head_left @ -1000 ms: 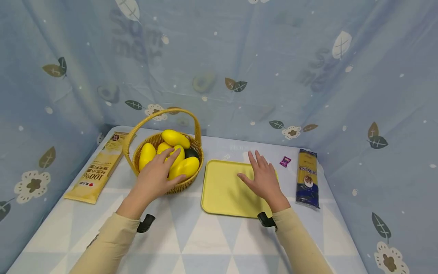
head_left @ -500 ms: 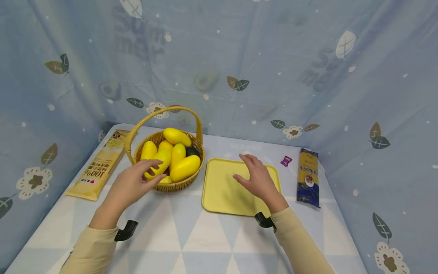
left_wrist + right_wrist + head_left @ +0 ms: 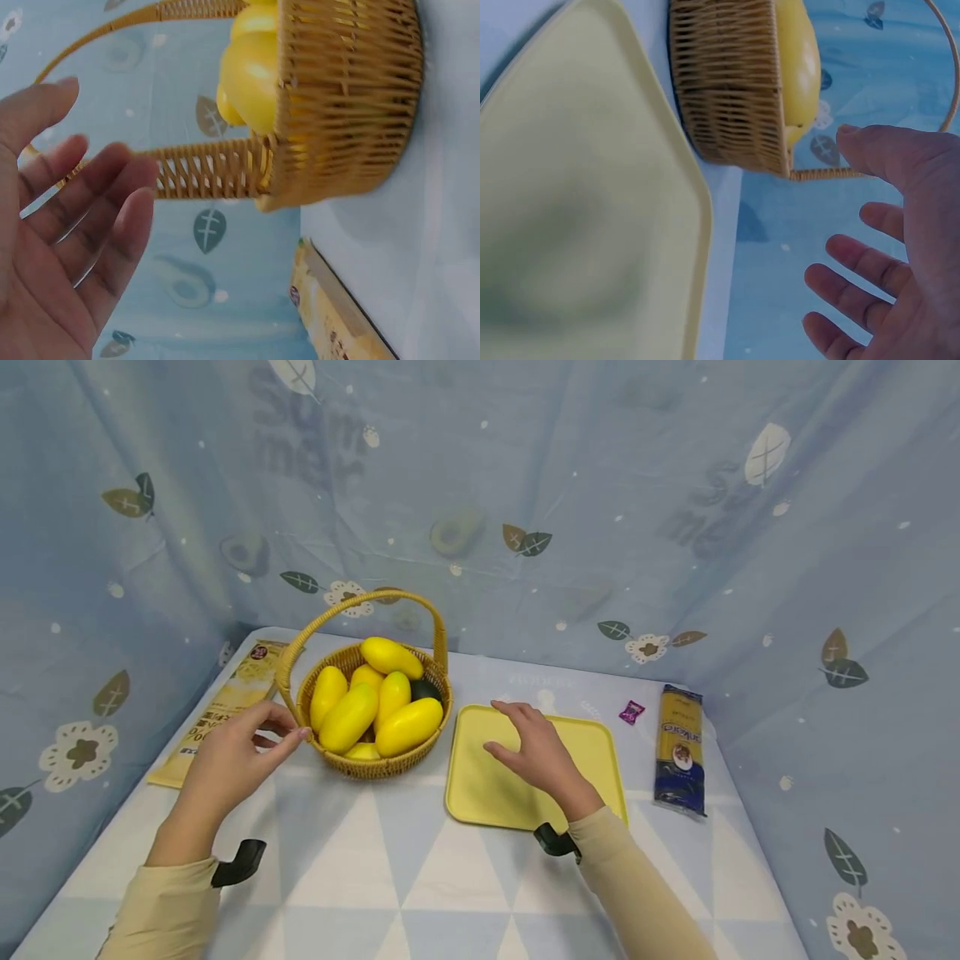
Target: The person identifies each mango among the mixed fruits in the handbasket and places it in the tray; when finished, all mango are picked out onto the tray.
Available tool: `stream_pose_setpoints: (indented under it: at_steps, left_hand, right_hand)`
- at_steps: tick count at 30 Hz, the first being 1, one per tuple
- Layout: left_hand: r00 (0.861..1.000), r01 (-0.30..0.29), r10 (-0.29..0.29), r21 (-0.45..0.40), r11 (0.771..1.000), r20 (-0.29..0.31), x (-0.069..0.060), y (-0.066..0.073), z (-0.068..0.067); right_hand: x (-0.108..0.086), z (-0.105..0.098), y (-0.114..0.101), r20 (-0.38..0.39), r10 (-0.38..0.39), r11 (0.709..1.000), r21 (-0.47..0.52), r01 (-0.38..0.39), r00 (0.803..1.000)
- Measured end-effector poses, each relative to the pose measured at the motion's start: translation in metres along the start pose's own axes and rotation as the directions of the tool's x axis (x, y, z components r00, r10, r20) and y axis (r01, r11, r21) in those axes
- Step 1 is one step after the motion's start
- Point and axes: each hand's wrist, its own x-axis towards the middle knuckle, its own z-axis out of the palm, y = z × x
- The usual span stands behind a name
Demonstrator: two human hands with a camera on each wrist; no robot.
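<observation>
The left hand [image 3: 238, 753] and the right hand [image 3: 537, 753] were held well apart, each with loosely curved fingers and a thumb set away from them; neither was clamped on anything. The left hand was placed just beside the left foot of the handle [image 3: 358, 599] of a wicker basket [image 3: 381, 768]; whether the handle was touched could not be told. The basket was stood upright toward the back of the bench [image 3: 453, 881], left of centre, and was filled with several yellow fruits [image 3: 351, 718]; a dark round item [image 3: 424, 690] was partly covered among them at the right. The right hand was raised above a yellow tray [image 3: 480, 789], which was laid flat to the right of the basket. A yellow packet [image 3: 251, 683] was set at the far left, partly hidden behind the left hand. Beyond the tray, on the right, were placed a small purple sweet [image 3: 632, 712] and a blue-and-gold packet [image 3: 680, 752]. The bench was bordered by a blue patterned curtain [image 3: 465, 468]. Both wrists were covered by beige sleeves [image 3: 161, 914].
</observation>
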Motion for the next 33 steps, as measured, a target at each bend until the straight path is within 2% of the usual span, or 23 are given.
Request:
stream_pose_setpoints:
  at_steps: [4, 7, 15, 26, 33]
  left_hand:
    - [0.998, 0.047, -0.047, 0.000, 0.999, -0.042, 0.001, -0.004, 0.000]
    - [0.996, 0.058, -0.058, -0.004, 0.998, -0.065, 0.003, -0.005, 0.003]
    - [0.989, -0.003, 0.000, -0.019, 1.000, -0.151, 0.014, -0.007, 0.007]
    - [0.984, -0.038, 0.032, -0.028, 0.999, -0.173, 0.025, -0.001, 0.007]
    - [0.982, -0.068, 0.061, -0.032, 0.997, -0.178, 0.028, -0.003, 0.007]
  right_hand:
    - [0.009, 0.010, -0.005, 0.029, -0.007, 0.999, 0.035, 0.006, 1.000]
    - [0.015, 0.016, -0.009, 0.045, -0.006, 0.998, 0.064, 0.004, 0.999]
    - [0.033, 0.029, -0.024, 0.072, -0.045, 0.989, 0.145, 0.034, 0.996]
    - [0.058, 0.046, -0.041, 0.091, -0.142, 0.981, 0.144, 0.128, 0.986]
    - [0.068, 0.052, -0.052, 0.120, -0.171, 0.975, 0.164, 0.151, 0.978]
